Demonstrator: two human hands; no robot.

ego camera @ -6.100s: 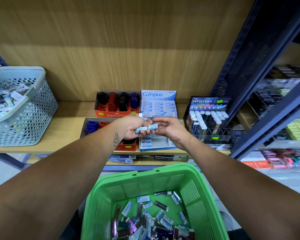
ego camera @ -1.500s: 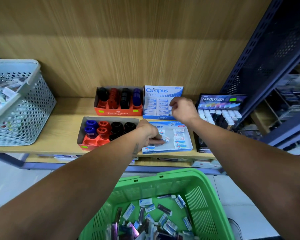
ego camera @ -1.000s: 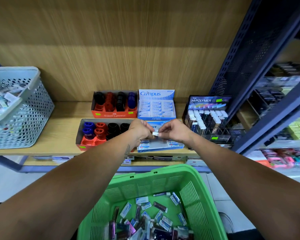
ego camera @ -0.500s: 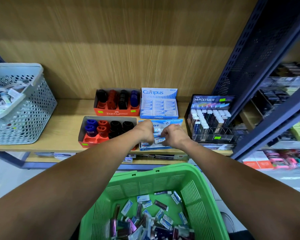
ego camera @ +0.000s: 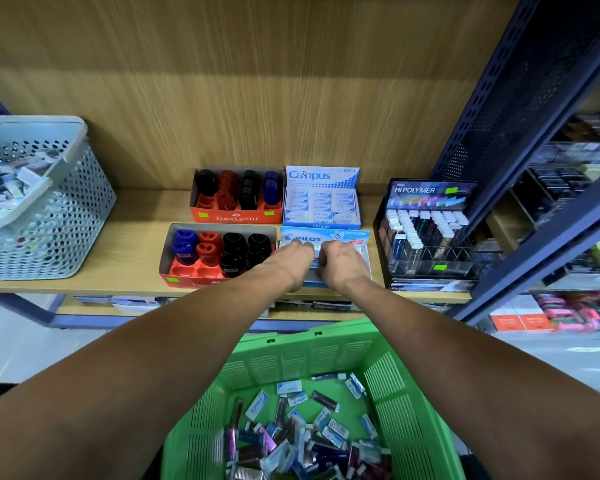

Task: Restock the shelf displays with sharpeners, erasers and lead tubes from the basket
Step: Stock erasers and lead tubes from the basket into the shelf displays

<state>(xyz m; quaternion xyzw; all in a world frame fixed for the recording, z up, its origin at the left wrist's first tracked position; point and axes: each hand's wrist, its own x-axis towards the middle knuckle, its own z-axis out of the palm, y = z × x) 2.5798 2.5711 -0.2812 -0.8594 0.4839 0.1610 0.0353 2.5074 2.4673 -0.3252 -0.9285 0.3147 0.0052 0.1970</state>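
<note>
Both hands are down inside the flat blue-and-white Pilot eraser display box [ego camera: 326,237] on the wooden shelf [ego camera: 132,237]. The left hand [ego camera: 293,256] and the right hand [ego camera: 342,259] lie knuckles up, side by side and almost touching, with fingers bent down into the tray. A sliver of small white-and-blue erasers [ego camera: 316,252] shows in the gap between them, but whether either hand pinches one or merely presses it into its row cannot be told; the fingertips are hidden under the backs of the hands.

The box's long axis runs away from the person, so its free rows lie just beyond and beneath the knuckles; both hands look equally near.

The supply, a green slatted plastic basket [ego camera: 312,355] of loose erasers and lead tubes, lies well back from the hands, under the forearms. The red Faber-Castell sharpener tray [ego camera: 184,271] sits just outside the left hand, the black Hi-Polymer lead rack [ego camera: 426,233] outside the right, and the blue Campus eraser box [ego camera: 321,199] straight beyond. The front of the Pilot box is covered by the wrists, and the picture is slightly motion-blurred.
</note>
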